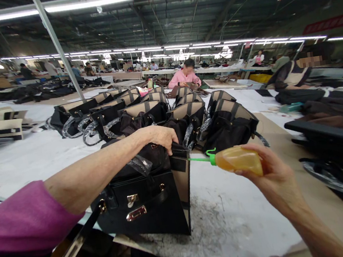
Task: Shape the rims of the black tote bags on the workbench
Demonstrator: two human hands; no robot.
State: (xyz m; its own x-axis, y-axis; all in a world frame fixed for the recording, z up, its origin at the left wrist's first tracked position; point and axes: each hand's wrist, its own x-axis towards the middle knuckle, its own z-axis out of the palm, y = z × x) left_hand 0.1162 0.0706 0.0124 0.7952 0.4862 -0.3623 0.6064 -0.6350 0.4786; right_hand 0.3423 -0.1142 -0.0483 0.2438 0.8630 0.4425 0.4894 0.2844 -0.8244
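— Counting here: one black leather handbag with gold clasps (147, 208) stands at the near edge of the white bench (229, 218), with the left hand (160, 137) clamped on its top rim.

— Yep, and one amber plastic squeeze bottle (238, 159), right hand (273, 173) wrapped round it, its green nozzle (199, 159) touching the bag's side edge. The black-and-tan bags (188, 113) behind overlap too much to count.
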